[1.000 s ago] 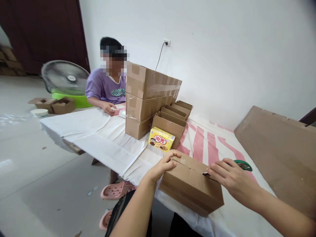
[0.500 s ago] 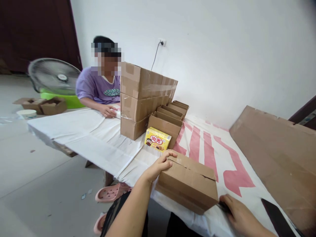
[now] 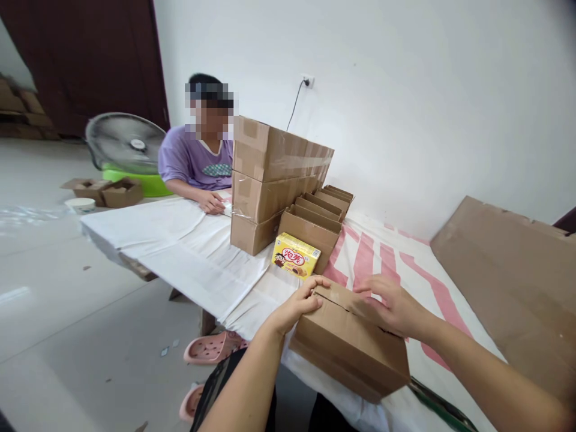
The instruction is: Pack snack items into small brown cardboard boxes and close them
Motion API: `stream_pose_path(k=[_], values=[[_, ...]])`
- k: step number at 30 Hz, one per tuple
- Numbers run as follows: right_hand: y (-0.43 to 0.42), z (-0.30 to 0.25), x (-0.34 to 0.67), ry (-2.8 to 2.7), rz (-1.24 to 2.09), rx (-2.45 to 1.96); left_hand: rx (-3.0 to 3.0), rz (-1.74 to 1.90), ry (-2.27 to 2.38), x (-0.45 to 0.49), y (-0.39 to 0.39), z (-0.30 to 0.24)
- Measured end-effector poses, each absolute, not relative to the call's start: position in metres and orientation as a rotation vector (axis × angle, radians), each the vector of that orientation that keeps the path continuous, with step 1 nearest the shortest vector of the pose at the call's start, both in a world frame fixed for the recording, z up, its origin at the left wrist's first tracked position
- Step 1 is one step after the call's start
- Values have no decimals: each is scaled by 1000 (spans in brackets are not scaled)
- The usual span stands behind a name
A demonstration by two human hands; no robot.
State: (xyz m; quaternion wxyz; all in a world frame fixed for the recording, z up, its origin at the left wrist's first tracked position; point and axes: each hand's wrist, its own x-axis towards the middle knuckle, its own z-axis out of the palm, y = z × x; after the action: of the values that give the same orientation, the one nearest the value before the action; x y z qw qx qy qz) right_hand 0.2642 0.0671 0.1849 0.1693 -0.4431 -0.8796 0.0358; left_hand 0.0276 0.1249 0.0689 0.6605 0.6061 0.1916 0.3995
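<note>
A closed brown cardboard box (image 3: 348, 348) lies on the cloth-covered table right in front of me. My left hand (image 3: 297, 306) grips its far left corner, fingers curled over the top edge. Flat on the lid lies my right hand (image 3: 391, 307), fingers spread and empty. A green-handled tool (image 3: 443, 407) rests on the table by the box's near right corner, partly out of view.
A yellow snack box (image 3: 294, 257) lies beyond, beside a row of open cartons (image 3: 315, 225) and a stack of three taped cartons (image 3: 270, 180). A person in a purple shirt (image 3: 193, 159) sits at the far end. Flat cardboard sheets (image 3: 508, 270) lie at right. A fan (image 3: 123, 144) stands on the floor.
My right hand went from the box top down to the table by the box's right corner, let go of the green tool there, and came back empty onto the lid. My left hand stayed put.
</note>
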Motion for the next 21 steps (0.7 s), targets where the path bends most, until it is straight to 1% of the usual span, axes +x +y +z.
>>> stream_pose_path(k=[4,7,15,21], values=[[92,183,225,-2724,87,-910,1314,891,354,28,126,68],[102,178,218,-2830,43,-756,1334,916,359,29,127,69],[93,178,225,-2767,-53,-903,1278,917,363,30,127,67],[93,168,224,-2782,11,-816,1313,928,362,29,125,70]])
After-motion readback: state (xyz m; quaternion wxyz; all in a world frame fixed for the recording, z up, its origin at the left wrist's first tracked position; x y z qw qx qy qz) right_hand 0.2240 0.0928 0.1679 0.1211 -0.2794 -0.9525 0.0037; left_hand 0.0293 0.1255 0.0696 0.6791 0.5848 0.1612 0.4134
